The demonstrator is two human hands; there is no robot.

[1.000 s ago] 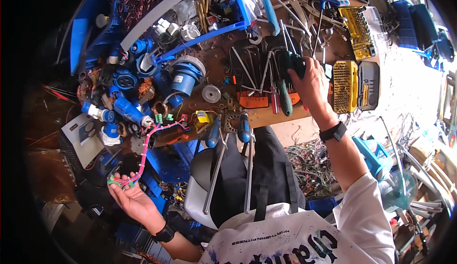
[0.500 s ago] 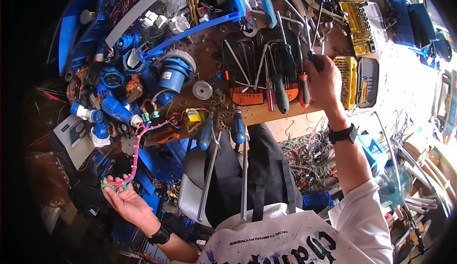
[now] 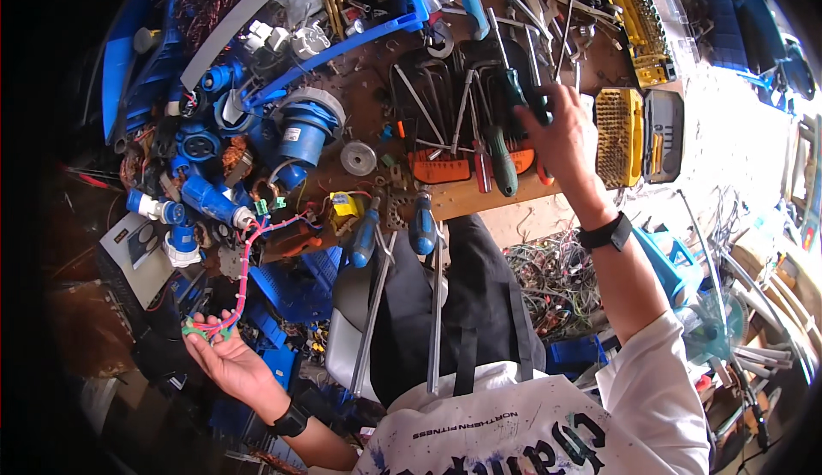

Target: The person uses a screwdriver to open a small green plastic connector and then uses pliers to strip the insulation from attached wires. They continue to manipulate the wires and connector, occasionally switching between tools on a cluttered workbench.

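Note:
My left hand (image 3: 233, 364) is closed on the green-connector end of a wire harness (image 3: 242, 278), whose pink and blue wires are bundled with white ties. The harness runs up from my fingers to the bench edge. Over the hand tools, my right hand (image 3: 561, 137) has its fingers apart. Beneath and beside it lie a dark green screwdriver (image 3: 514, 89) and an orange-and-black screwdriver (image 3: 543, 169), partly covered by the hand. Just left of these are another green-handled screwdriver (image 3: 502, 162) and a red-handled one (image 3: 481, 167).
Blue industrial plugs (image 3: 205, 197) crowd the bench's left side. Two yellow bit cases (image 3: 618, 137) (image 3: 642, 38) stand at the right. Two blue-handled tools (image 3: 366, 235) (image 3: 423, 227) hang at the front edge. Tangled wires (image 3: 556, 274) lie below.
My right hand has shifted left across the screwdrivers, and its fingers have spread. My left hand keeps its hold on the harness; the view has shifted slightly.

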